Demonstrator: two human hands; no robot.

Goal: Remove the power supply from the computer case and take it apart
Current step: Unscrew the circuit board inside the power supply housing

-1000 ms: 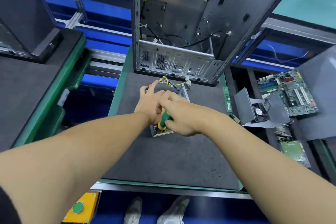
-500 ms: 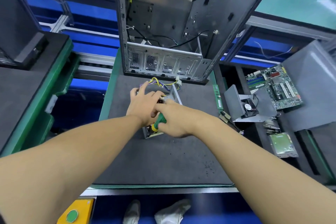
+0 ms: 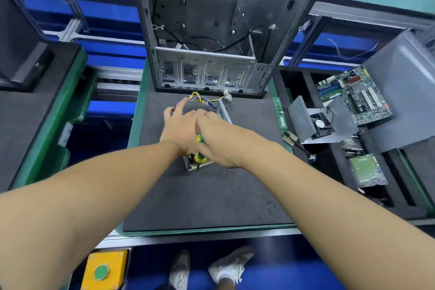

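The power supply (image 3: 224, 112), a small grey metal box with a bundle of yellow and purple wires (image 3: 200, 99) at its far end, lies on the dark mat (image 3: 207, 200) in front of the computer case (image 3: 211, 21). My left hand (image 3: 180, 128) rests on top of it with fingers spread toward the wires. My right hand (image 3: 221, 141) grips a screwdriver with a green and yellow handle (image 3: 200, 152) over the box's near end. Both hands hide most of the box. The case stands open and gutted, with loose black cables inside.
To the right lie a green memory stick (image 3: 281, 113), a grey bracket with a small fan (image 3: 315, 125), a motherboard (image 3: 355, 95) and a drive (image 3: 367, 170). A grey panel (image 3: 407, 92) leans at far right. A yellow box with a green button (image 3: 103, 271) sits below the mat's front edge.
The view has shifted slightly, so the case and parts sit further left in frame. My hands stay on the power supply, the right one still working the screwdriver.
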